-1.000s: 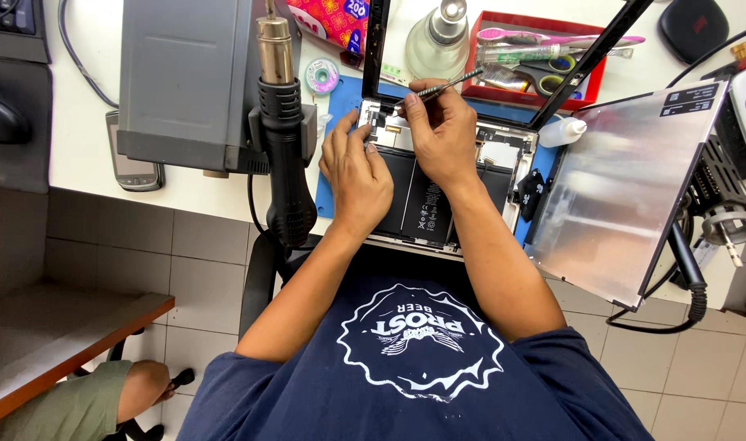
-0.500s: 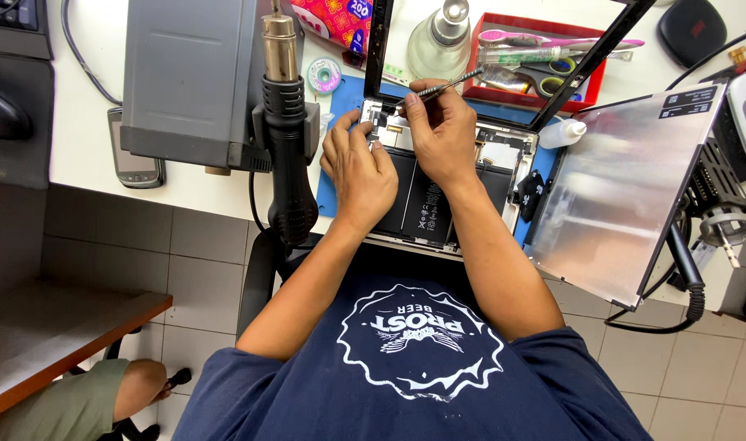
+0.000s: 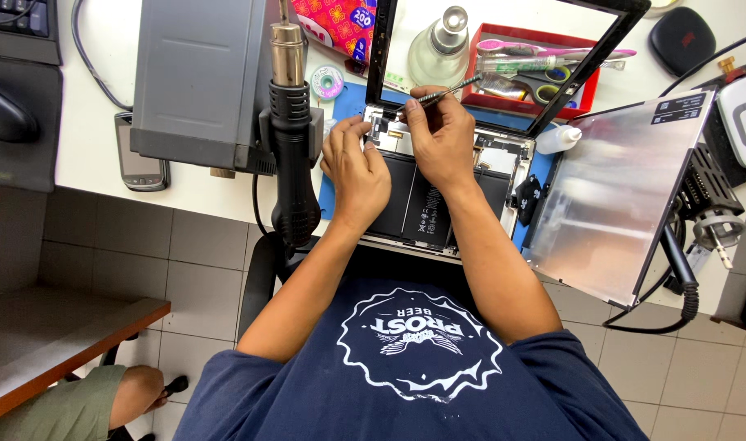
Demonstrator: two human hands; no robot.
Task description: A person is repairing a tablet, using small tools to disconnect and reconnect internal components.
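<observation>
Your right hand (image 3: 442,135) pinches a metal tool (image 3: 438,95) angled up-right, its tip just left of your fingers, while your left hand (image 3: 355,167), fingertips pressed down, steadies the opened tablet (image 3: 503,175) beside it.

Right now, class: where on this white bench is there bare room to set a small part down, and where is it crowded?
Bare bench shows between the keyboard and the grey station, above the phone. It is crowded around the opened tablet, where both hands work, and by the red tray.
</observation>
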